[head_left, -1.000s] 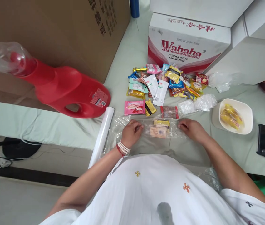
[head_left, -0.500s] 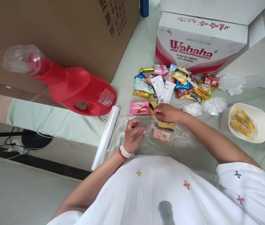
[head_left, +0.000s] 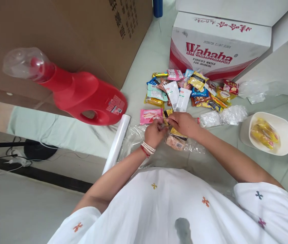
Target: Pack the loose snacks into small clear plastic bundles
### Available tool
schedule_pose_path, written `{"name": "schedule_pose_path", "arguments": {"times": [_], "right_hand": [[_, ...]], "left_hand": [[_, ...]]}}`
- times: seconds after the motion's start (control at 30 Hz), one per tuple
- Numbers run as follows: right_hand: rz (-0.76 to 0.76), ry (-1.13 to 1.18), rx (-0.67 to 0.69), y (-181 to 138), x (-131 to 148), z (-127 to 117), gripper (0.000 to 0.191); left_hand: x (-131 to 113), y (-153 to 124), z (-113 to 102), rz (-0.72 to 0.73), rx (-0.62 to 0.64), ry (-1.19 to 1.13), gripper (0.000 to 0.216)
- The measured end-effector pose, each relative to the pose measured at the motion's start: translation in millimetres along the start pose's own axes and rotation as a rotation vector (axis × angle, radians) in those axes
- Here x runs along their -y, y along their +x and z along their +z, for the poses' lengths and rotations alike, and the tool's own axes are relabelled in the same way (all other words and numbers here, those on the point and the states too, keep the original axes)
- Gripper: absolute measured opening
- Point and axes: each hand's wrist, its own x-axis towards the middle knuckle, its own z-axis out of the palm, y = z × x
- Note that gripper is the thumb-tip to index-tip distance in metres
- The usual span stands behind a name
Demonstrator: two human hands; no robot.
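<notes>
Two wrapped snacks, one with yellow packaging (head_left: 178,133) and one with a pale pink-orange wrapper (head_left: 175,143), lie on a sheet of clear plastic film (head_left: 136,135). My left hand (head_left: 154,135), with a white bead bracelet, is closed at the snacks' left side, its fingertips pinching the film. Just right of it, my right hand (head_left: 184,124) reaches over the snacks with its fingers pressed together on the film's edge. The two hands' fingertips nearly meet. Behind my left fingers lies a pink snack packet (head_left: 149,116), partly covered.
A pile of wrapped snacks (head_left: 199,91) lies before the Wahaba carton (head_left: 217,51). To the left are a white roll (head_left: 117,144), a red detergent bottle (head_left: 90,98) and a large brown box (head_left: 82,34). A white tub (head_left: 285,135) holding yellow packets and crumpled plastic bundles (head_left: 232,115) sit right.
My left hand has moved up and to the right, closing its fingers close to my right hand. The film is drawn up nearer the snacks, which have tilted slightly.
</notes>
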Motion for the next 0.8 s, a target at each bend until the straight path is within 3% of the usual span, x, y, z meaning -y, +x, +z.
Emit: {"name": "schedule_pose_path", "arguments": {"times": [0.07,0.17,0.27,0.4,0.53,0.6,0.7,0.8], "right_hand": [[-0.022,-0.036,0.009,-17.4,10.7,1.1,0.036],[-0.027,-0.048,0.034,-41.8,19.6,8.4,0.037],[0.076,-0.063,-0.074,-58.1,12.2,15.7,0.052],[0.201,-0.052,-0.089,-69.9,-2.6,17.4,0.037],[0.196,-0.107,-0.185,-81.3,4.8,25.9,0.04],[0.141,-0.148,-0.199,-86.4,12.3,37.7,0.043],[-0.082,-0.149,-0.088,-90.7,19.1,59.3,0.05],[-0.199,-0.119,-0.02,-91.3,18.2,73.0,0.055]], "left_hand": [[1.2,6.1,-1.1,-0.012,0.066,-0.025,0.013],[6.1,8.0,-3.2,0.034,0.073,-0.089,0.01],[10.7,4.8,-3.7,0.028,0.058,-0.137,0.008],[12.2,0.7,-3.6,0.03,0.051,-0.122,0.014],[10.8,0.2,-1.4,0.047,0.05,-0.1,0.013],[10.2,1.5,0.7,0.041,0.044,-0.097,0.014],[10.4,7.5,-1.4,0.033,0.079,-0.175,0.023],[13.3,17.8,-19.6,0.046,0.345,-0.39,0.033]]}}
